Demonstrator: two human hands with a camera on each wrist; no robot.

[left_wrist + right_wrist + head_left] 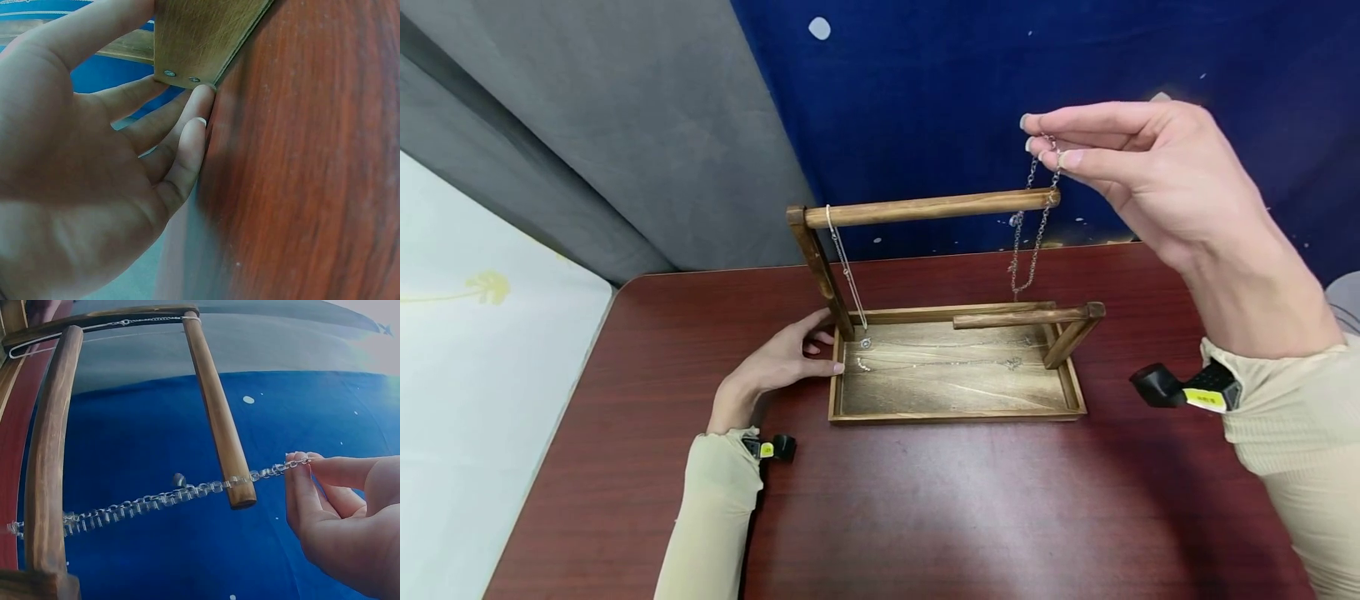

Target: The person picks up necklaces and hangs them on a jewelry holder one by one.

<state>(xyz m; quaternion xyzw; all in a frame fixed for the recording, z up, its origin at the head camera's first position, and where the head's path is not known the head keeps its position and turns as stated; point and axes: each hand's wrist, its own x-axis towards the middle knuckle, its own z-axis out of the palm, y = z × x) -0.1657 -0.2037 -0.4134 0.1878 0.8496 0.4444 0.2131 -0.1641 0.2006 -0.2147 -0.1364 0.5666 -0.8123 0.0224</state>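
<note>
My right hand [1172, 167] is raised at the upper right and pinches the top of a silver chain necklace [1042, 225] between thumb and fingertips. The necklace hangs in a loop at the free end of the upper wooden bar [925, 207]. In the right wrist view its links [144, 503] cross that bar's tip; whether they encircle it I cannot tell. My left hand [782, 358] rests against the left end of the wooden tray stand [955, 417], fingers relaxed. The left wrist view has its fingertips [199, 103] touching the screwed end wall [200, 37].
A second necklace [848, 275] hangs from the upper bar's left end. Thin chains [940, 364] lie on the tray floor. A shorter lower bar [1022, 317] sticks out from the right post. Behind the reddish table [940, 508] are blue cloth [910, 100] and grey cloth [625, 108].
</note>
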